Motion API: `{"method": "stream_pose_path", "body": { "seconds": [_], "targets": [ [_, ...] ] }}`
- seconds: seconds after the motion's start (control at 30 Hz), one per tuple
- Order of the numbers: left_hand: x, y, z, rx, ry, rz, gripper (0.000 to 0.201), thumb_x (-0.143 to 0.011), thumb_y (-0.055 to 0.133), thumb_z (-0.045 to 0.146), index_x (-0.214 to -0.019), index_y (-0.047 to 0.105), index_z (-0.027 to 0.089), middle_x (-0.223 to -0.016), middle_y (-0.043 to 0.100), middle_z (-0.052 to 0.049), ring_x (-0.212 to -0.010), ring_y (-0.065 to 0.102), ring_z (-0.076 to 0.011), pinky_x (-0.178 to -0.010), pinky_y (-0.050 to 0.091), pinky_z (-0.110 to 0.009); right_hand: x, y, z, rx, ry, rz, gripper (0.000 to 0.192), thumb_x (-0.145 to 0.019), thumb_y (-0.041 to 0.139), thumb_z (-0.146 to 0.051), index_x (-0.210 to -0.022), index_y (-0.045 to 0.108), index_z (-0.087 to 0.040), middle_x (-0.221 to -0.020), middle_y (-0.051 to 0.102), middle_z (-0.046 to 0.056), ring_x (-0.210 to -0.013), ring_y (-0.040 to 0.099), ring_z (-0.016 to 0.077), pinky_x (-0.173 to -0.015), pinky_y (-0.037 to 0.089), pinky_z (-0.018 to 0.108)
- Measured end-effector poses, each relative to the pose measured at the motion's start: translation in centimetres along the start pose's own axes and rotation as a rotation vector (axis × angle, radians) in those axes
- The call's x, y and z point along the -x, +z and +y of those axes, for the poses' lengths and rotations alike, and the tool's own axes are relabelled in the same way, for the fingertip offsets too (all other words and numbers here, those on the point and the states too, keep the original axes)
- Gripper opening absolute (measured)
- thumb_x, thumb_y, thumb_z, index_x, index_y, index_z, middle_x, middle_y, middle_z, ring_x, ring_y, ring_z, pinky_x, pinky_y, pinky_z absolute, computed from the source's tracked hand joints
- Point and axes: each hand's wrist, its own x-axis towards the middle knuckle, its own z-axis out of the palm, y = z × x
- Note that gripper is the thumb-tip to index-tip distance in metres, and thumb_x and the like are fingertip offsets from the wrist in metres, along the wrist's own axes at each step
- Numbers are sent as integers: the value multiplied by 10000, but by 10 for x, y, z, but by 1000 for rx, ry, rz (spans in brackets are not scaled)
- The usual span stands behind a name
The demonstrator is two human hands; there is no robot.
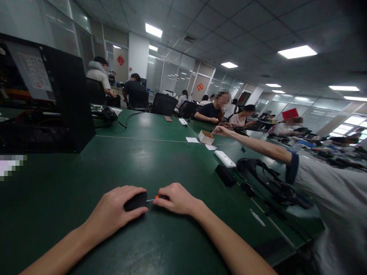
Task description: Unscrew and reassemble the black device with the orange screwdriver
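Note:
A black object shaped like a computer mouse (135,202) rests on the green tabletop, held between the thumb and fingers of my left hand (113,208). My right hand (179,198) is closed round a small screwdriver (157,198) with an orange and black handle, most of it hidden by the fingers. The thin metal shaft points left and reaches the near right edge of the mouse. Whether its tip is inside or only against the mouse, I cannot tell.
An open black computer case (69,103) stands at the left. A co-worker's arm (255,147) reaches from the right to a small box (206,137). A white power strip (225,159), a black block (225,175) and a black strapped headset (266,179) lie on the right.

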Motion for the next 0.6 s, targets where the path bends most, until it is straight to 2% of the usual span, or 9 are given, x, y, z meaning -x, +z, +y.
{"method": "stream_pose_path", "body": {
  "seconds": [0.17,0.33,0.5,0.6],
  "targets": [
    [0,-3,-1,21,67,8,419,-886,690,511,-1220,683,258,-1146,754,-46,-1030,707,-253,-917,551,-363,3,-3,-1,7,25,121,438,-1003,491,-533,-913,714,-167,-797,729,46,-696,628,136,-636,354,248],
    [1,-3,-1,23,116,37,374,-887,707,432,-1213,675,251,-1135,749,-41,-1024,703,-237,-928,539,-359,2,2,-4,-13,-10,218,314,-984,565,-464,-943,697,-182,-843,736,38,-741,652,141,-668,400,238],
    [0,-5,-3,10,141,33,363,-891,700,444,-1197,683,247,-1112,755,-42,-1003,707,-238,-897,538,-350,0,10,-13,3,-89,257,249,-983,566,-393,-1028,678,-176,-916,719,58,-818,640,167,-744,449,262],
    [-2,-7,-5,-33,109,38,427,-858,717,515,-1188,697,244,-1096,760,-53,-976,713,-263,-854,545,-365,0,10,-14,11,-112,262,253,-984,561,-390,-1058,672,-174,-927,702,62,-827,629,170,-747,458,267]
  ]
}}
